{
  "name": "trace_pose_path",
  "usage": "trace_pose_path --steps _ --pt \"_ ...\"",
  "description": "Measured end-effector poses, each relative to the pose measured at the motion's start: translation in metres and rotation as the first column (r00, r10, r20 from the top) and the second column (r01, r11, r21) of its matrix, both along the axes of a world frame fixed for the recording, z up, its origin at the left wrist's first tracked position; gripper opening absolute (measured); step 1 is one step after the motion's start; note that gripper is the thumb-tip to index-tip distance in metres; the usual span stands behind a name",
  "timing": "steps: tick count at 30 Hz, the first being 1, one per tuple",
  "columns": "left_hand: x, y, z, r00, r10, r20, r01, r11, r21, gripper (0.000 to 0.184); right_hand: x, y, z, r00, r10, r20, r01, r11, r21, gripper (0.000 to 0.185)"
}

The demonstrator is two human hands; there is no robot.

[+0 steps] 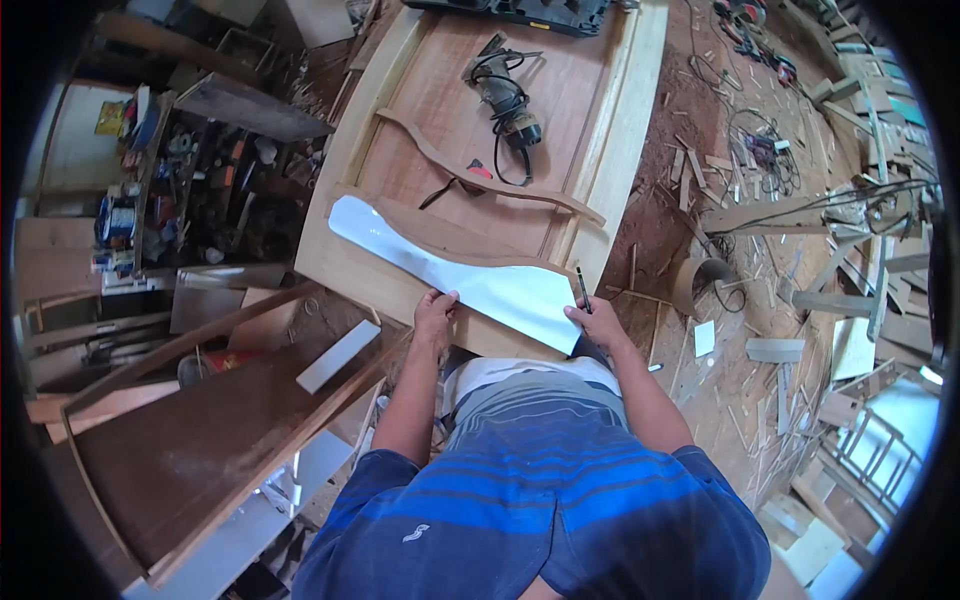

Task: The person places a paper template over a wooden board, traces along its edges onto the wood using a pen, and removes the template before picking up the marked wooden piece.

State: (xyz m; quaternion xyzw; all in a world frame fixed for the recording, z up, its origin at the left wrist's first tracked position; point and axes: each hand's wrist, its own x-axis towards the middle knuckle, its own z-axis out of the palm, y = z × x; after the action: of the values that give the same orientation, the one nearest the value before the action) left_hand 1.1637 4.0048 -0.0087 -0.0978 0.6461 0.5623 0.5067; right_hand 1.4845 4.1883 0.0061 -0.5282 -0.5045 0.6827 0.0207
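Observation:
A white sheet with a curved edge (455, 285) lies slantwise over a brown wooden board (430, 232) on the pale wooden panel (345, 258). My left hand (436, 318) pinches the sheet's near edge around its middle, thumb on top. At the sheet's right end, my right hand (598, 324) grips the corner, and a dark pencil (582, 288) stands up from between its fingers. Beyond the board, a thin wavy wooden strip (480, 178) stretches across the panel. A power tool with a coiled cord (503, 100) rests farther back.
A black tool case (520, 12) sits at the panel's far end. To the left stand a brown wooden panel (210, 460) and cluttered shelves (170, 160). Offcuts (775, 350), shavings and cables (760, 150) litter the floor on the right.

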Motion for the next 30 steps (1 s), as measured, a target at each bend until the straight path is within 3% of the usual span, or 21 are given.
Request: trace_pose_path --steps 5,8,22,30 --pt "-0.009 -0.003 -0.010 0.996 -0.015 0.087 0.005 0.993 0.120 0.027 0.000 -0.005 -0.006 0.998 -0.050 0.041 0.050 0.999 -0.001 0.029" --pt "-0.009 -0.006 -0.014 0.997 -0.007 0.076 0.004 0.999 0.050 0.024 0.001 -0.013 -0.008 0.995 -0.047 0.093 0.044 0.998 0.036 0.032" --pt "-0.020 -0.010 -0.021 0.988 -0.063 0.142 0.047 0.992 0.116 0.030 -0.008 -0.018 0.000 0.976 -0.072 0.205 0.042 0.988 0.148 0.038" --pt "-0.021 -0.006 -0.012 0.987 -0.075 0.142 0.059 0.992 0.112 0.028 -0.012 -0.019 0.005 0.962 -0.224 0.155 0.194 0.963 0.187 0.041"
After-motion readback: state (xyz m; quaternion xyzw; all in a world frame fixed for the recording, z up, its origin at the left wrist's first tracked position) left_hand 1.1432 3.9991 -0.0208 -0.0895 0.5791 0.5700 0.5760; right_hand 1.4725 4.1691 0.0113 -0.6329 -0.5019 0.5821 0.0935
